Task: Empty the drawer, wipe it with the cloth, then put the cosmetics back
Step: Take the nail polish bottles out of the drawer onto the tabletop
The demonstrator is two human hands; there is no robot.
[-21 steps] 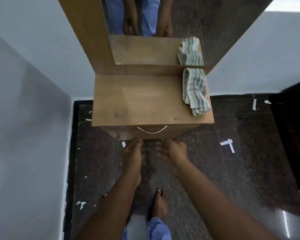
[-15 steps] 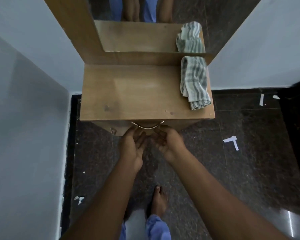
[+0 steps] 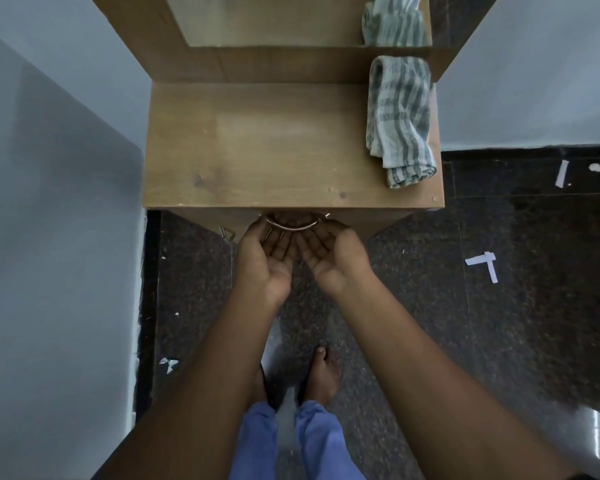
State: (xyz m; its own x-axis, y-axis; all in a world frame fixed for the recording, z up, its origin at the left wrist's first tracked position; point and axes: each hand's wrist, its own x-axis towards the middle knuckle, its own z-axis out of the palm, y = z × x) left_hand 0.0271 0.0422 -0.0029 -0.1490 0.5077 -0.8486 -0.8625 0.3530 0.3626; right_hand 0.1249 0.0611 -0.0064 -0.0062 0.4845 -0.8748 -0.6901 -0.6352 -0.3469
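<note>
Both hands, now palms-up at drawer handle (image 3: 293, 224): left hand (image 3: 262, 258) and right hand (image 3: 329, 254) fingers curl under it; cloth (image 3: 399, 119) above-right.

Dim, cool, even light. The fingers (image 3: 284, 242) sit in soft shadow under the worktop (image 3: 274, 147) edge. Glare streaks the floor (image 3: 596, 434) far right of them. Wide-angle bending splays the walls; edges look soft.

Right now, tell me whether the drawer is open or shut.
Shut: the drawer front sits tucked under the tabletop, both hands at its handle.
</note>
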